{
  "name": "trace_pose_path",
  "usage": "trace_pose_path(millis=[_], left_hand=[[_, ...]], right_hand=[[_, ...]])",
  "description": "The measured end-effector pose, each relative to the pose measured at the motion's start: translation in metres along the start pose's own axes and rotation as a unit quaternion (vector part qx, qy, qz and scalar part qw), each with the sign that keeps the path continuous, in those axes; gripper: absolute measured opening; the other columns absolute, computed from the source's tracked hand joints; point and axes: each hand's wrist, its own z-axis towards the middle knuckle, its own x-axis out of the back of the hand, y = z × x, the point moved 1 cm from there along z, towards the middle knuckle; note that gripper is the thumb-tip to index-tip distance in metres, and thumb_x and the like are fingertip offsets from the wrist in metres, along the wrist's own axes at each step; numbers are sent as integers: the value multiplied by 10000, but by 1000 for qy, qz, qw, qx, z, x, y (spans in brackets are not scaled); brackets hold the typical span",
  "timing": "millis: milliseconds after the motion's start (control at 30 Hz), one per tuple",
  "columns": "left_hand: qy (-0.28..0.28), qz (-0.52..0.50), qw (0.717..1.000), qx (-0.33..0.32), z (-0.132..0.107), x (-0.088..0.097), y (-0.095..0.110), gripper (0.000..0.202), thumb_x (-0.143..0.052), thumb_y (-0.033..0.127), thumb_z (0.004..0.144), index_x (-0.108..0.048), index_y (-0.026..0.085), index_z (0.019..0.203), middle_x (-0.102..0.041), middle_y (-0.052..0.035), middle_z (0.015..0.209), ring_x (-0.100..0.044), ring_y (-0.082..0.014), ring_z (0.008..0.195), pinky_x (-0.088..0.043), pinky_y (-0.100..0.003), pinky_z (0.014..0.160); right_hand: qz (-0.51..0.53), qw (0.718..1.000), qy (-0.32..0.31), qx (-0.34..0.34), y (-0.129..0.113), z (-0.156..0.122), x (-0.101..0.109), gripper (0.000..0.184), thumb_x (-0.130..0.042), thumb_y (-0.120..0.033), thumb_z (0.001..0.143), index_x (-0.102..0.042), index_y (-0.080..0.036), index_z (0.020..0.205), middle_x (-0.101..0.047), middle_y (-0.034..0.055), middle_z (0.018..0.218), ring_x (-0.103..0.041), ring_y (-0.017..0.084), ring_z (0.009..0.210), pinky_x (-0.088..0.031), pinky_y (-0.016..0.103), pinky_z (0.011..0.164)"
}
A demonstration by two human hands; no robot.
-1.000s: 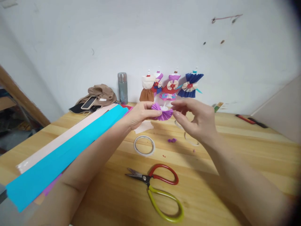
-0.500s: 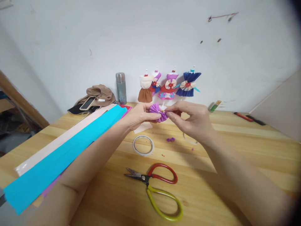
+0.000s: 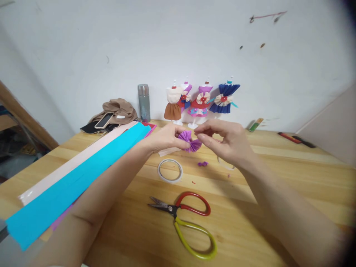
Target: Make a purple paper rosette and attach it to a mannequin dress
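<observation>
Left fingers: the left hand [image 3: 166, 138] is closed narrowly, thumb and fingertips pinching the left side of a pleated purple paper fan [image 3: 190, 141].
Right fingers: the right hand [image 3: 226, 142] has thumb and forefinger drawn close together and nipping the fan's right edge; the other fingers are curled loosely.
Fan's place: held up above the wooden table [image 3: 278, 193], between both hands, just far of the tape ring [image 3: 170, 171].
Below the hands: a small purple paper scrap [image 3: 203, 163] lies right of the tape ring; a second ring [image 3: 224, 165] is partly hidden under the right hand.
Near edge: scissors [image 3: 183, 218] with one red and one yellow-green handle lie flat with the blades pointing left.
Left: a long cyan paper sheet [image 3: 75, 180] lies on a pale pink sheet [image 3: 66, 168].
Far: paper dresses on stands [image 3: 201, 101] line the wall, with a metal flask [image 3: 144, 98] to their left, then brown cloth [image 3: 121, 108] with a phone [image 3: 103, 120] on it.
</observation>
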Motion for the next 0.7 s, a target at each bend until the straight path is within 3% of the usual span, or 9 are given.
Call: trace_pose_path(millis=[100,200,367,533,700], left_hand=[[-5,57,998,-1,0,-2,-1,153,-731,173,643,-740,131,789,-709,-32,790,-627,-151,751,-486,-276,723],[-10,79,997,1,-1,-4,0,136,-715,158,661,-749,136,791,-701,-19,770,-616,-140,731,-472,-258,690],[-58,1,998,14,-1,-3,2,194,-797,203,637,-756,138,815,-726,-28,799,-656,-153,796,-516,-287,798],[-42,-36,998,26,-1,0,0,208,-808,281,697,-765,128,832,-756,-78,851,-693,-163,809,-555,-315,827],[-36,-43,998,32,-1,3,-1,197,-799,260,710,-778,117,845,-767,-94,829,-704,-152,763,-574,-299,804]], right_hand=[[14,1000,-1,1,1,1,-2,49,-653,-290,839,-688,-263,859,-685,15,731,-611,164,611,-477,312,539],[15,1000,-25,4,3,1,-5,66,-653,-264,843,-675,-247,783,-647,-8,656,-576,136,561,-458,290,523],[15,1000,-27,1,3,1,-4,137,-615,-233,852,-635,-236,717,-628,-15,611,-559,131,533,-448,285,510],[27,999,-21,-13,4,1,-2,125,-622,-242,853,-627,-239,728,-637,-9,632,-572,141,566,-452,295,527],[50,997,-56,-20,8,3,1,187,-642,-325,863,-616,-236,701,-629,-15,630,-576,138,578,-451,289,530]])
